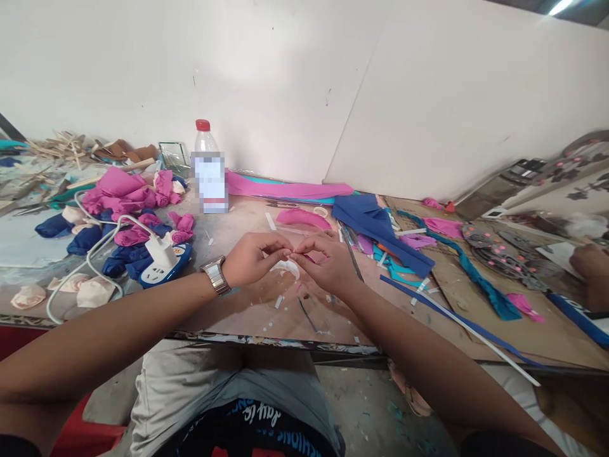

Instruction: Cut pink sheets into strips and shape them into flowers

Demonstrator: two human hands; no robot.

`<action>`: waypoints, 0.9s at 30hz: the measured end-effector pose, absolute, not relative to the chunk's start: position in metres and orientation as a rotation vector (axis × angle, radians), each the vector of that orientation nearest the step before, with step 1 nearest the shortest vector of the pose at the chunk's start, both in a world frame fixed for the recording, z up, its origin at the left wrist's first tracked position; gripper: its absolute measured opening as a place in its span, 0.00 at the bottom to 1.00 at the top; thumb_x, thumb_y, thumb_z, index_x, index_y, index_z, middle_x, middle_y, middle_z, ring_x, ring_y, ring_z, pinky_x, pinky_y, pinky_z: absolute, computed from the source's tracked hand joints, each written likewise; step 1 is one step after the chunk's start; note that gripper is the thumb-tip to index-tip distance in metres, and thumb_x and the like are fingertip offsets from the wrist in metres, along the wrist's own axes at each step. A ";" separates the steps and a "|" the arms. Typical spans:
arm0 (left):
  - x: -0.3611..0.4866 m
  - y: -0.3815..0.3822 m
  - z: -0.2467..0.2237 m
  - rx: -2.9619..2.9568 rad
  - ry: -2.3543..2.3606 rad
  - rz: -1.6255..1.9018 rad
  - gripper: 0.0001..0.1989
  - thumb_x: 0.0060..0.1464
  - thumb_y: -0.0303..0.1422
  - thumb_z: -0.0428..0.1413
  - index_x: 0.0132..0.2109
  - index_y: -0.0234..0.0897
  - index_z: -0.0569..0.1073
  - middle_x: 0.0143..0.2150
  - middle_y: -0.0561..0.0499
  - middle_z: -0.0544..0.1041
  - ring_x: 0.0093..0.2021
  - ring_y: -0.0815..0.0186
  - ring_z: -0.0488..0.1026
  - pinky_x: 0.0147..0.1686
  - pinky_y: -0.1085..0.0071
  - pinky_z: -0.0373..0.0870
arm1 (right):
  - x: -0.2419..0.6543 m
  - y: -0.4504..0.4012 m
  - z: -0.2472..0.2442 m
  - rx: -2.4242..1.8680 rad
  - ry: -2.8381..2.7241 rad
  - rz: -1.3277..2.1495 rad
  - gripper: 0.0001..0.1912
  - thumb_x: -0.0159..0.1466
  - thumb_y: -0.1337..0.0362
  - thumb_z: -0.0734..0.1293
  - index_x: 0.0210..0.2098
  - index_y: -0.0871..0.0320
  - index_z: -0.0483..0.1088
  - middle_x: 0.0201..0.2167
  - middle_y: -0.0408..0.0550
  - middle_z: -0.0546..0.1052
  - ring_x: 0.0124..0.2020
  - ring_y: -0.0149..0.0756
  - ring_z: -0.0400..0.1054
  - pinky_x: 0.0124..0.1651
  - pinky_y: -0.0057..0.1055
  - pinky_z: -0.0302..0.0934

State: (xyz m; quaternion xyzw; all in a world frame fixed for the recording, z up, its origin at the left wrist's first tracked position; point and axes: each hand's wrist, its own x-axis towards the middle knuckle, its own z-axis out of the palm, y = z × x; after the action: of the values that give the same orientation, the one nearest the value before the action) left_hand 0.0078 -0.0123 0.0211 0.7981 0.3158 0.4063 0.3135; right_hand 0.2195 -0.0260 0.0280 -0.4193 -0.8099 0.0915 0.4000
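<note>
Over the middle of the table, my left hand (257, 259) and my right hand (325, 260) meet at the fingertips, each in a pinch. A small bit of magenta fabric (309, 257) shows between the fingers of both hands. Just below the hands lies a white ring-like strip (290, 269), partly hidden by them. Behind them a curved magenta fabric piece (303, 219) rests flat on the table. A watch (216, 275) is on my left wrist.
Bundled pink cloth (117, 190), a power strip (164, 270) with a white cable and a bottle (203, 136) stand left. Blue fabric (380, 231), a long white stick (490, 339) and a teal braid (476, 273) lie right. Another person's hand (590, 263) is far right.
</note>
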 end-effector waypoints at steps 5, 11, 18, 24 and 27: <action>0.007 -0.009 0.017 2.078 0.771 1.002 0.15 0.66 0.42 0.53 0.40 0.35 0.77 0.34 0.49 0.79 0.34 0.69 0.76 0.35 0.75 0.70 | 0.220 -0.021 0.024 -1.002 -2.087 0.174 0.07 0.64 0.58 0.73 0.32 0.53 0.75 0.30 0.42 0.82 0.36 0.38 0.74 0.51 0.41 0.59; 0.008 -0.007 0.013 2.001 0.756 0.942 0.16 0.65 0.44 0.54 0.41 0.34 0.77 0.34 0.48 0.79 0.33 0.68 0.77 0.35 0.74 0.71 | 0.223 -0.020 0.021 -0.983 -2.134 0.083 0.10 0.65 0.53 0.72 0.33 0.52 0.76 0.31 0.43 0.82 0.38 0.40 0.74 0.52 0.42 0.57; 0.008 -0.005 0.009 1.903 0.756 0.955 0.16 0.63 0.43 0.57 0.44 0.34 0.80 0.36 0.46 0.82 0.35 0.67 0.78 0.38 0.73 0.73 | 0.224 -0.020 0.024 -0.968 -2.100 0.057 0.10 0.65 0.54 0.73 0.32 0.53 0.75 0.30 0.42 0.82 0.36 0.39 0.75 0.54 0.43 0.56; 0.008 -0.004 0.008 1.936 0.769 0.936 0.17 0.64 0.44 0.56 0.43 0.34 0.80 0.34 0.47 0.81 0.34 0.67 0.77 0.37 0.72 0.73 | 0.224 -0.020 0.021 -0.975 -2.100 0.070 0.10 0.65 0.55 0.73 0.31 0.53 0.76 0.30 0.43 0.82 0.35 0.39 0.75 0.53 0.43 0.57; 0.010 -0.005 0.008 1.936 0.756 0.944 0.17 0.65 0.44 0.54 0.42 0.34 0.77 0.34 0.48 0.80 0.34 0.67 0.76 0.37 0.72 0.73 | 0.224 -0.020 0.020 -0.957 -2.099 0.084 0.10 0.64 0.55 0.73 0.31 0.53 0.76 0.30 0.42 0.82 0.34 0.38 0.75 0.51 0.42 0.59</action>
State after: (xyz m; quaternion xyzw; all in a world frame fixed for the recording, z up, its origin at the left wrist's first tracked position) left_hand 0.0100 -0.0053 0.0079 0.7710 0.3012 0.3761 0.4164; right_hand 0.2237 -0.0195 0.0205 -0.3792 -0.8314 0.0334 0.4047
